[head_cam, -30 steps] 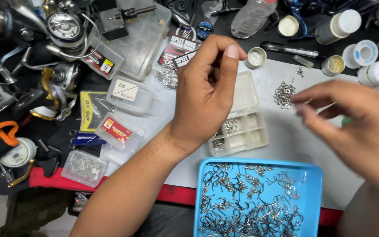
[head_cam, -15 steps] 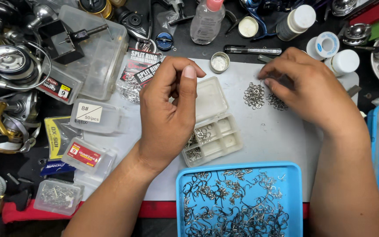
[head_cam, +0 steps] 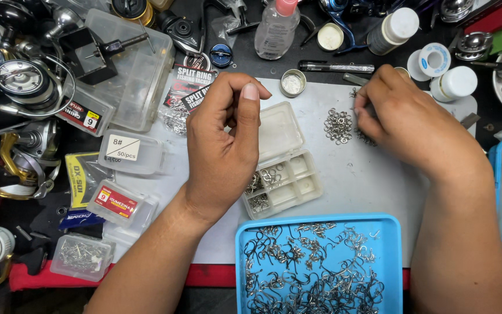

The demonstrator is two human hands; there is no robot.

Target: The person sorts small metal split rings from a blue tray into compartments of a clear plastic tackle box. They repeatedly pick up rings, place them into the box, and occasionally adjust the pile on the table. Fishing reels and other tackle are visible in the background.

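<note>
Left hand (head_cam: 225, 148) pinched; right hand (head_cam: 405, 119) curled, seemingly pinching.

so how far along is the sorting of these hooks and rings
Done: the small divided box already holds some metal pieces in two of its compartments, and a loose pile of split rings lies on the white mat. In hand: the right hand picks at the rings beside that pile, while the left hand hangs pinched above the box. Left: the blue tray is full of tangled hooks.
</note>
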